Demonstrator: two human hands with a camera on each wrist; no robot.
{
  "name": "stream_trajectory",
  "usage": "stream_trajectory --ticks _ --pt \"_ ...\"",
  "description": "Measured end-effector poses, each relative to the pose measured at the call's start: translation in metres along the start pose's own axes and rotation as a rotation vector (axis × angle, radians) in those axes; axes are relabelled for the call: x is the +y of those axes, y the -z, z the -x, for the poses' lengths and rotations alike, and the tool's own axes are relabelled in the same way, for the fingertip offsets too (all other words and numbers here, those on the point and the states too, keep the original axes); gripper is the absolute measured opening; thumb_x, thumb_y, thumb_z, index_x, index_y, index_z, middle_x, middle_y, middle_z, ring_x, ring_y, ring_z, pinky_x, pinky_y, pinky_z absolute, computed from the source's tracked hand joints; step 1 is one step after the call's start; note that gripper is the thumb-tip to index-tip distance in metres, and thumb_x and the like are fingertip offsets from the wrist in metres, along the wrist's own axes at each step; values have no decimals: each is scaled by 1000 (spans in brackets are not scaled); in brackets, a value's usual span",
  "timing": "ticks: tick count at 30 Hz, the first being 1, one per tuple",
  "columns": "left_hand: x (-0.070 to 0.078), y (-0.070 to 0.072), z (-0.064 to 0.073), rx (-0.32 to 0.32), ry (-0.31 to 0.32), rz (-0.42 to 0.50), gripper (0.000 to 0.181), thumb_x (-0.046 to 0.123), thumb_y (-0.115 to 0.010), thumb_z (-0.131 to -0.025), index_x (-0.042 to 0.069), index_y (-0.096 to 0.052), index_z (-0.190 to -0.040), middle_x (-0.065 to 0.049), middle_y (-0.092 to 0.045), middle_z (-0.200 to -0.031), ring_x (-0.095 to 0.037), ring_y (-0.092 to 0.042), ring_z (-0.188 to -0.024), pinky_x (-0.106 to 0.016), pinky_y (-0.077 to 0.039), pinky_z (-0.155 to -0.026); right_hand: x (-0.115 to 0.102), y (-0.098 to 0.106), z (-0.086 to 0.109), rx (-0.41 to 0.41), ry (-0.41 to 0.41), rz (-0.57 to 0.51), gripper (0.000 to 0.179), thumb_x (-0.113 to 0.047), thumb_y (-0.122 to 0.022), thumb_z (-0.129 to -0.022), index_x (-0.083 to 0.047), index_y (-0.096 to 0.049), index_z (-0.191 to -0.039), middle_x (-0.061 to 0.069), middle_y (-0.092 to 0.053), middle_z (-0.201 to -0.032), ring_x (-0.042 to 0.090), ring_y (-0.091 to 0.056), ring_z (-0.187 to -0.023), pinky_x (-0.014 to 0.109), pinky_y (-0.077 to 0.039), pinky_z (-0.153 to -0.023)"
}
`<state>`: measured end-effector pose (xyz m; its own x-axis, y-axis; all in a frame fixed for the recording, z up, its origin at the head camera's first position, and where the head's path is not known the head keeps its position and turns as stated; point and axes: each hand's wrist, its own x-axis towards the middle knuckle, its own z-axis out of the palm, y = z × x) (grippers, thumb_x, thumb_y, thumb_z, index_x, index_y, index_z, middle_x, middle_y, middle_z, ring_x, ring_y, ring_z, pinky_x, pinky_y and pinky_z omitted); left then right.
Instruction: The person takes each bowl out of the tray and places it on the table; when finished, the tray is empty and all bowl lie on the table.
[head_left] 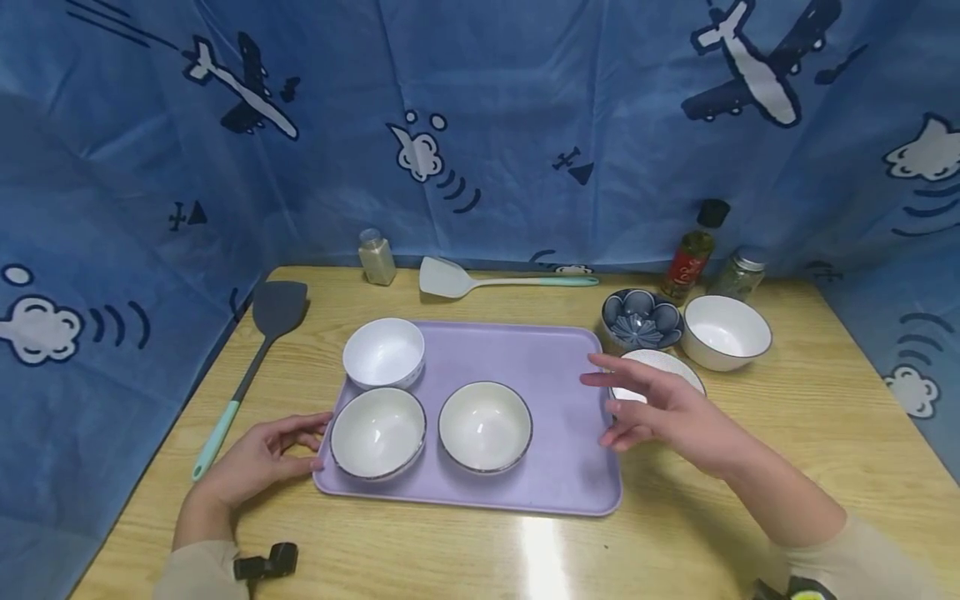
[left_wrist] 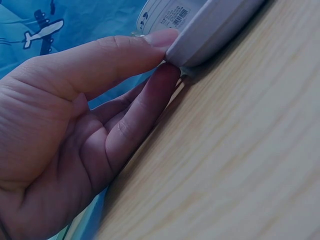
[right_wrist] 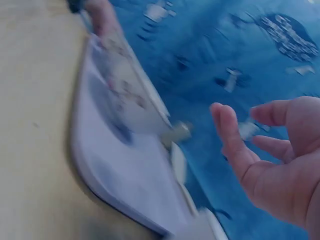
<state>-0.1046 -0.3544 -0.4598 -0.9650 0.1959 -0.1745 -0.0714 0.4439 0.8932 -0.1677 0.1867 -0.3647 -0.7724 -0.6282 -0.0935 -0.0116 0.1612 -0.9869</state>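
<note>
My left hand (head_left: pixel 258 458) pinches the left edge of a lilac tray (head_left: pixel 562 367). In the left wrist view its thumb lies over the tray rim (left_wrist: pixel 202 42), with a finger below. On the tray stand a white bowl (head_left: pixel 384 352) at the back left, a cream dark-rimmed bowl (head_left: pixel 378 433) in front of it and a similar bowl (head_left: pixel 485 427) near the middle. My right hand (head_left: pixel 671 412), fingers spread and holding nothing, hovers by the tray's right edge. It partly hides a white bowl (head_left: pixel 660 360) behind it.
Back right are a dark blue petal-patterned bowl (head_left: pixel 641 321), a white bowl (head_left: pixel 726 332), a sauce bottle (head_left: pixel 690 254) and a glass jar (head_left: pixel 738 275). A pale spatula (head_left: pixel 450 279) and a shaker (head_left: pixel 377 258) lie behind the tray. A grey turner (head_left: pixel 277 308) rests at left.
</note>
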Motion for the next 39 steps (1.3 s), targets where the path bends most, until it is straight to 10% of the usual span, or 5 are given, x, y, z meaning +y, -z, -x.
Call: stream_trajectory --ticks 16,39 --pt "0 -1 -2 3 -1 -13 66 24 -82 -83 11 -55 -142 -10 -63 -130 -12 -65 -104 -17 -50 -89 25 -49 -58 -93 -179 -142 67 -21 -60 -100 -13 -27 -158 27 -37 -154 26 -74 -81 40 -61 -75" --pt "1 0 1 6 -7 -30 66 26 -82 -83 12 -55 -142 -9 -62 -133 -11 -65 -105 -16 -50 -90 48 -72 -81 -155 -231 -304 74 2 -49 -95 -24 -24 -159 33 -32 -150 28 -72 -71 46 -60 -75"
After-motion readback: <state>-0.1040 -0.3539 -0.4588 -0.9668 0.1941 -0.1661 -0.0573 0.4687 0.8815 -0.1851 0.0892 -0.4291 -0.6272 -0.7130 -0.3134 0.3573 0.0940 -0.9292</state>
